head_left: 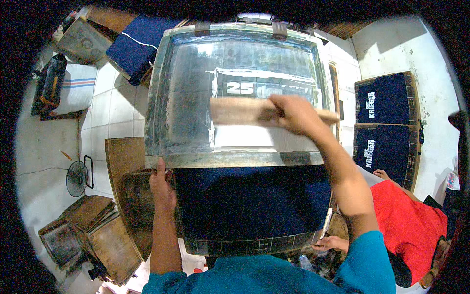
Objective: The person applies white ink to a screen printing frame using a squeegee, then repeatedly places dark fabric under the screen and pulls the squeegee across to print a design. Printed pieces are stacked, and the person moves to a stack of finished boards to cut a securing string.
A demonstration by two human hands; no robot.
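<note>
A person's right hand, slightly blurred, has its grip closed around a wooden squeegee, which lies across the right half of a framed screen. The left hand touches the screen's near left corner; its lower fingers are hidden, so whether that grip is clasping the frame cannot be told. Inside the frame, a white patch spreads on the near side of the squeegee, with pale lettering just beyond it. Dark blue fabric extends from beneath the screen toward the person, over a board with a lined near edge. At right, a co-worker in a red shirt bends beside two dark blue panels bearing white print. A fan stands at far left, near stacked boards.
</note>
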